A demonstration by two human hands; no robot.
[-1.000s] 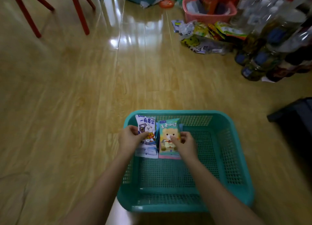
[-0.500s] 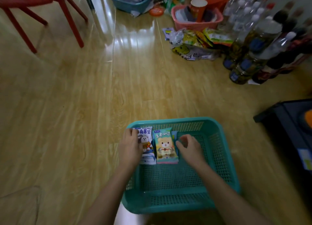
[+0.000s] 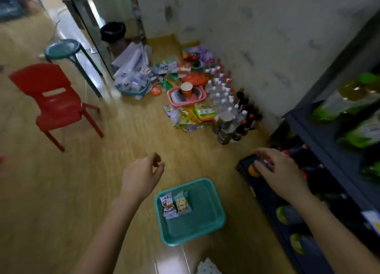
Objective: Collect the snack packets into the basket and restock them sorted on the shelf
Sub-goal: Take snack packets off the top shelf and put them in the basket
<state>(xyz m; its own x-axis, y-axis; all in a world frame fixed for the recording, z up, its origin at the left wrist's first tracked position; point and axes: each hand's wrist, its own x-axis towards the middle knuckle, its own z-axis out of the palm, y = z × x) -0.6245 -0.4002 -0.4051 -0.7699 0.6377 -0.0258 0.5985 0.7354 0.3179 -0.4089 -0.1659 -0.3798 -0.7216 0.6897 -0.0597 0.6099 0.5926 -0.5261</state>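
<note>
Hovering over the wooden floor [image 3: 86, 187], your left hand [image 3: 141, 176] is empty, its fingers loosely curled with thumb and forefinger close together. The teal basket [image 3: 202, 224] sits on the floor just near and right of that hand, apart from it.

Two packets lie flat side by side in the basket's far left corner: a blue-and-white packet [image 3: 169, 206] on the left and a green packet [image 3: 183, 204] with a cartoon animal touching its right edge.

Your right hand [image 3: 281, 172] is out to the right of the basket, fingers relaxed and spread, gripping nothing, above the end of the dark shelf [image 3: 304, 129]. You cannot tell whether it touches it.

More snack packets [image 3: 191, 117] lie heaped on the floor far beyond the basket, beside a cluster of bottles [image 3: 221, 90] by the wall. A red chair [image 3: 55, 101] stands far left.
</note>
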